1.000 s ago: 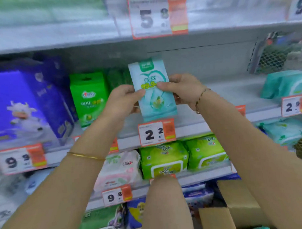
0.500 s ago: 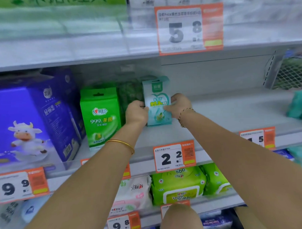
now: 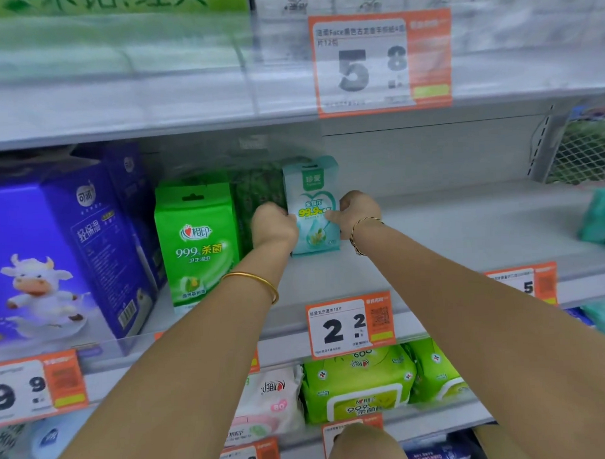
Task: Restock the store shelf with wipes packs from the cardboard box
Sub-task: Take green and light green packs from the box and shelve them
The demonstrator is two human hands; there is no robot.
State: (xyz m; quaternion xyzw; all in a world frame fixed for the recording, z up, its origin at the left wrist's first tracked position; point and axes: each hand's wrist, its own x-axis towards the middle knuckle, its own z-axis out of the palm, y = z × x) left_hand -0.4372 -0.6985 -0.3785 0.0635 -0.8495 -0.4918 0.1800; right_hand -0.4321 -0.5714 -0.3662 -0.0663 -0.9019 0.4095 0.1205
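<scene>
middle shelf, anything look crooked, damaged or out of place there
Nothing stands out. The teal wipes pack stands upright on the middle shelf, held at its sides by the left hand and right hand, and the green pack to its left stands straight too. No tears or spills show.

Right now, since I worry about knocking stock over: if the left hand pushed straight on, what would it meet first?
Probably the dark green packs right behind the left hand, beside the teal wipes pack it grips; depth is unclear, so they may already touch.
</scene>
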